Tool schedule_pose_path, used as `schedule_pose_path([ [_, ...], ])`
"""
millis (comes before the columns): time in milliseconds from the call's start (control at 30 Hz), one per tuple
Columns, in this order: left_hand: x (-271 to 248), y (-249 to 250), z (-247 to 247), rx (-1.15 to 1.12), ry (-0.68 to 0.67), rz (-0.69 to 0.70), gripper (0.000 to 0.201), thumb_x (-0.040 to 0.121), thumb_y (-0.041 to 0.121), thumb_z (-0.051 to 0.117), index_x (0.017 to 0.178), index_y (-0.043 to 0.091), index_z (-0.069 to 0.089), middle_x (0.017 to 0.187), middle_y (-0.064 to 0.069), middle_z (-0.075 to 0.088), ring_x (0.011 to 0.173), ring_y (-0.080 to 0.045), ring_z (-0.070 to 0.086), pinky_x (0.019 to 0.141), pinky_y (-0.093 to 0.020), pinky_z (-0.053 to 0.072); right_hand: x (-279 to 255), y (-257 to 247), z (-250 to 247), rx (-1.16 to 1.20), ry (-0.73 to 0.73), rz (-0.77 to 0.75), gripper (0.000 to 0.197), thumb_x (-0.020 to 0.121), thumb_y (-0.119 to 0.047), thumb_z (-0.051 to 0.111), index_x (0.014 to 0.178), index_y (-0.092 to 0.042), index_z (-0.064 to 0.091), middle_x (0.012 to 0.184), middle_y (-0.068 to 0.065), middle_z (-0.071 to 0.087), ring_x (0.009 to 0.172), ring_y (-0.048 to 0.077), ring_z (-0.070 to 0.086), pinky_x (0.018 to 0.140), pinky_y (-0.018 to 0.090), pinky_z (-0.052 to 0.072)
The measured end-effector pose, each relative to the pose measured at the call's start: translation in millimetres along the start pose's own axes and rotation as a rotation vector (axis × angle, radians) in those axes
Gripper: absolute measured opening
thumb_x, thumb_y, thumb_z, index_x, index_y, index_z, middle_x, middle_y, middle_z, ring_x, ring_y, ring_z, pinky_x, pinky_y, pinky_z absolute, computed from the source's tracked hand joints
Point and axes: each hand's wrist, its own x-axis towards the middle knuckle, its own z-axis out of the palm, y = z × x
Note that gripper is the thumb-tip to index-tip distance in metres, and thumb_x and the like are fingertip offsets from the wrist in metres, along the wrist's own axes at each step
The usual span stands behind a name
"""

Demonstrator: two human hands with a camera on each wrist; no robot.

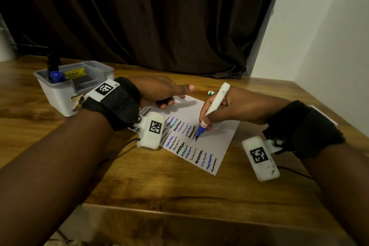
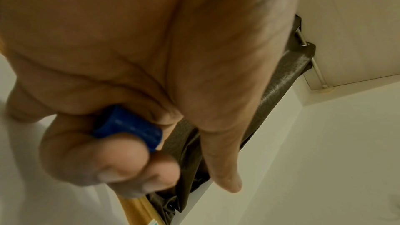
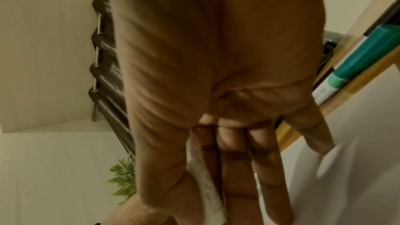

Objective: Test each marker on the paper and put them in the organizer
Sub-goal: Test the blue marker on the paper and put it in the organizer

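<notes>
My right hand point(image 1: 219, 114) grips a white marker point(image 1: 214, 106) with a blue tip, and the tip touches the paper point(image 1: 215, 136) among many squiggle lines. In the right wrist view the marker's barrel point(image 3: 203, 182) lies between thumb and fingers. My left hand point(image 1: 163, 94) rests on the paper's far left part and holds the blue cap point(image 2: 129, 126) in its curled fingers, with the thumb stretched out. The grey organizer point(image 1: 65, 96) stands at the back left with a blue-capped marker point(image 1: 56, 76) upright in it.
A green-capped marker point(image 1: 211, 92) lies on the wooden table point(image 1: 159, 181) just beyond the paper; it shows as a teal marker point(image 3: 363, 57) in the right wrist view. A dark curtain point(image 1: 139, 16) hangs behind the table and a white wall point(image 1: 329, 36) stands at the right.
</notes>
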Motion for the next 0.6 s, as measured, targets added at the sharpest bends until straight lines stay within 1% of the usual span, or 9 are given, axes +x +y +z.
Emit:
schedule_pose_path([
  [100, 0.1, 0.4, 0.0, 0.002, 0.001, 0.0, 0.062, 0.089, 0.063, 0.054, 0.126, 0.015, 0.065, 0.068, 0.0, 0.051, 0.062, -0.013, 0.043, 0.065, -0.028, 0.042, -0.1, 0.1, 0.0, -0.009, -0.003, 0.005, 0.007, 0.092, -0.013, 0.074, 0.097, -0.01, 0.076, 0.098, 0.001, 0.082, 0.101, 0.015, 0.077, 0.089, 0.032, 0.062],
  [167, -0.3, 0.4, -0.2, 0.004, 0.0, 0.0, 0.062, 0.088, 0.064, 0.055, 0.126, 0.015, 0.065, 0.067, 0.0, 0.051, 0.062, -0.013, 0.043, 0.065, -0.027, 0.042, -0.1, -0.1, 0.1, 0.0, 0.001, 0.002, 0.005, 0.092, -0.012, 0.073, 0.096, -0.011, 0.077, 0.098, 0.003, 0.082, 0.1, 0.014, 0.077, 0.085, 0.028, 0.062],
  [233, -0.3, 0.2, -0.9, 0.003, 0.0, 0.0, 0.062, 0.088, 0.064, 0.055, 0.125, 0.015, 0.066, 0.067, 0.0, 0.051, 0.062, -0.013, 0.043, 0.066, -0.028, 0.042, 0.6, 0.2, -0.1, 0.018, 0.013, 0.0, 0.007, 0.092, -0.011, 0.073, 0.097, -0.009, 0.077, 0.1, 0.005, 0.081, 0.099, 0.013, 0.077, 0.082, 0.024, 0.062],
  [300, -0.1, 0.2, -1.3, 0.005, -0.004, 0.0, 0.063, 0.087, 0.064, 0.055, 0.125, 0.015, 0.066, 0.067, 0.0, 0.051, 0.061, -0.012, 0.043, 0.065, -0.027, 0.042, 1.5, 1.1, -0.9, 0.016, 0.021, -0.002, 0.011, 0.091, -0.011, 0.074, 0.1, -0.006, 0.077, 0.1, 0.005, 0.081, 0.099, 0.013, 0.077, 0.084, 0.025, 0.062],
  [367, 0.7, -0.1, -1.2, 0.007, -0.01, 0.0, 0.064, 0.086, 0.065, 0.056, 0.125, 0.016, 0.066, 0.066, 0.0, 0.051, 0.06, -0.012, 0.043, 0.065, -0.027, 0.042, 1.8, 1.9, -1.6, 0.009, 0.016, -0.002, 0.011, 0.091, -0.012, 0.074, 0.1, -0.006, 0.077, 0.099, 0.005, 0.081, 0.1, 0.014, 0.077, 0.085, 0.026, 0.061],
  [433, 1.3, -0.3, -0.7, 0.004, -0.011, -0.002, 0.064, 0.086, 0.065, 0.056, 0.125, 0.016, 0.066, 0.066, 0.0, 0.051, 0.06, -0.012, 0.043, 0.064, -0.027, 0.042, 1.7, 1.8, -1.9, -0.002, 0.014, -0.002, 0.01, 0.092, -0.013, 0.074, 0.099, -0.008, 0.077, 0.099, 0.005, 0.081, 0.1, 0.013, 0.077, 0.085, 0.025, 0.061],
  [533, 1.1, -0.1, -0.3, 0.001, -0.004, -0.005, 0.062, 0.088, 0.063, 0.055, 0.125, 0.015, 0.065, 0.067, 0.0, 0.05, 0.061, -0.013, 0.043, 0.065, -0.027, 0.042, 2.3, 1.7, -2.4, 0.011, 0.034, -0.005, 0.011, 0.092, -0.011, 0.073, 0.1, -0.006, 0.078, 0.1, 0.008, 0.081, 0.098, 0.013, 0.077, 0.082, 0.019, 0.06],
  [600, 1.2, -0.3, -0.5, 0.0, -0.007, -0.002, 0.063, 0.088, 0.064, 0.055, 0.126, 0.015, 0.065, 0.068, 0.0, 0.05, 0.061, -0.013, 0.042, 0.066, -0.027, 0.042, 2.6, 2.2, -3.0, 0.002, 0.038, -0.013, 0.012, 0.091, -0.011, 0.074, 0.101, -0.005, 0.078, 0.1, 0.009, 0.081, 0.097, 0.015, 0.077, 0.084, 0.022, 0.06],
])
